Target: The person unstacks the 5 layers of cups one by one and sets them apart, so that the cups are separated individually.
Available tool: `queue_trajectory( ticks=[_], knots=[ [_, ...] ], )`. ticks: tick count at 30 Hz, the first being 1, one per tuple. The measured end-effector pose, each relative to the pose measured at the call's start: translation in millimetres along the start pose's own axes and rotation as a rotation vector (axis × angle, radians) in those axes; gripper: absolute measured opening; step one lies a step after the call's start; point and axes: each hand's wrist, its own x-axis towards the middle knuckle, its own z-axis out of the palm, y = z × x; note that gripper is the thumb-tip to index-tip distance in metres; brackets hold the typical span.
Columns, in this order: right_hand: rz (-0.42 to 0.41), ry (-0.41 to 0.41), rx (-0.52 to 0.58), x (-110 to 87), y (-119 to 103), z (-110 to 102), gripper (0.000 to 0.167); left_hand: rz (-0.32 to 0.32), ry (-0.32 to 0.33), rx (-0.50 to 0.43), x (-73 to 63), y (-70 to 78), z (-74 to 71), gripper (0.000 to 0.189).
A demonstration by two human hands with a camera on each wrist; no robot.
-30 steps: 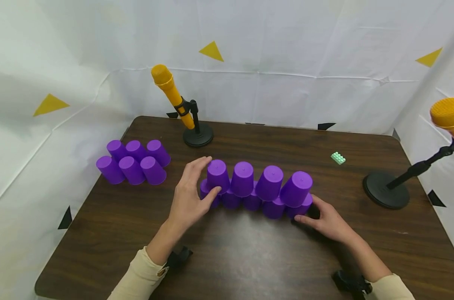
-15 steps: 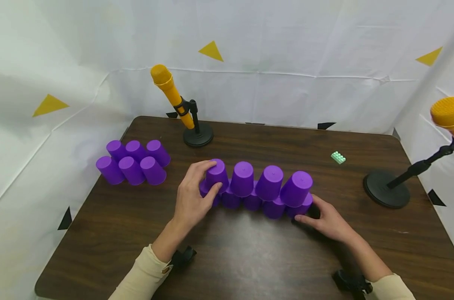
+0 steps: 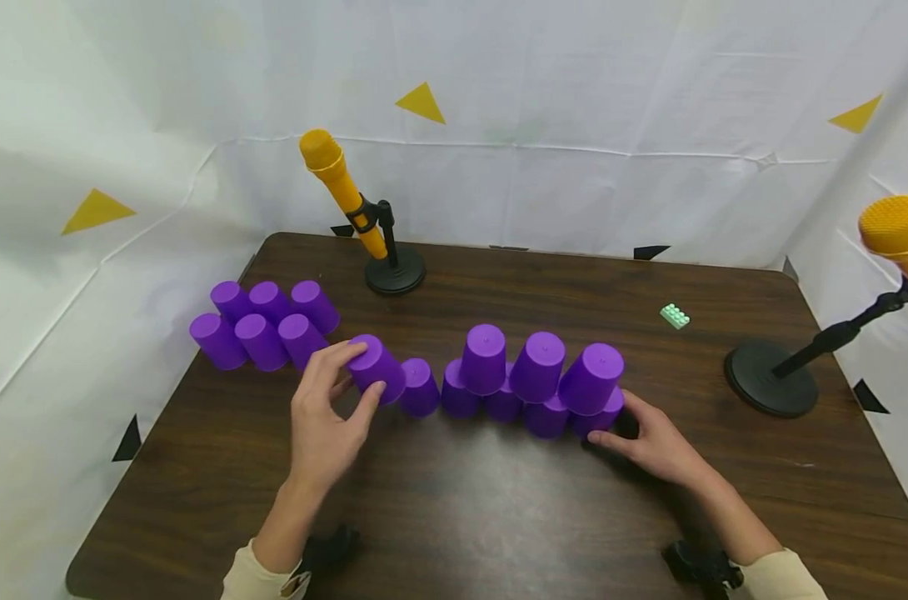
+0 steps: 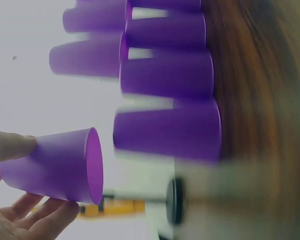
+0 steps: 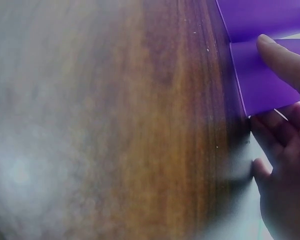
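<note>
My left hand [image 3: 322,425] pinches a tapered purple plastic-looking cup [image 3: 377,372], thumb against fingers, mouth down, tilted slightly, clear of the table. My right hand [image 3: 658,443] has thumb and fingers round the purple end cup [image 3: 596,422], lower row, right side. That row: five upside-down purple cups [image 3: 420,388], standing on a dark brown wood-grain table [image 3: 499,521], rounded corners, glare near the front. Three more purple cups [image 3: 539,367] sit on top of it. Six purple cups [image 3: 261,343] at table left, two lines of three. Yellow microphone [image 3: 345,188] on a black round-based stand at the back; second yellow microphone [image 3: 900,227], black stand, right side. Mint-green studded brick [image 3: 675,316] near it. White sheet walls [image 3: 574,75] all round, creased, yellow triangles [image 3: 421,104] and black patches [image 3: 128,440] on them.
</note>
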Motion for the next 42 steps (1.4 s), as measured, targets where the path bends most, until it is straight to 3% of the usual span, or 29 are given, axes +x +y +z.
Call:
queue_trajectory(
  ticks=[4, 8, 12, 16, 19, 22, 31, 42],
  knots=[
    [-0.001, 0.004, 0.001, 0.2, -1, -1, 0.060, -0.059, 0.125, 0.122, -9.2, -18.6, -40.9, 0.051],
    [-0.002, 0.006, 0.001, 0.4, -2, -1, 0.060, -0.202, 0.217, 0.311, -15.0, -42.2, -83.3, 0.049],
    [-0.001, 0.004, -0.003, -0.1, -2, -1, 0.062, -0.352, 0.227, 0.494, -16.9, -66.7, -115.0, 0.048],
    [-0.009, 0.006, -0.003, 0.5, -2, -1, 0.062, -0.476, 0.200, 0.584, -15.6, -86.8, -134.6, 0.048],
    [-0.009, 0.007, -0.003, 1.1, -1, -1, 0.062, -0.557, 0.171, 0.594, -12.8, -98.8, -142.4, 0.048],
    [-0.005, 0.007, -0.003, 0.6, -2, -1, 0.062, -0.596, 0.142, 0.594, -9.9, -108.1, -145.4, 0.049],
    [0.003, 0.003, -0.005, 0.5, -1, 0, 0.064, -0.619, 0.129, 0.581, -4.1, -124.3, -146.9, 0.047],
    [0.010, -0.006, -0.004, -0.8, -1, 0, 0.065, -0.638, 0.133, 0.553, -2.3, -128.5, -148.4, 0.052]
  ],
)
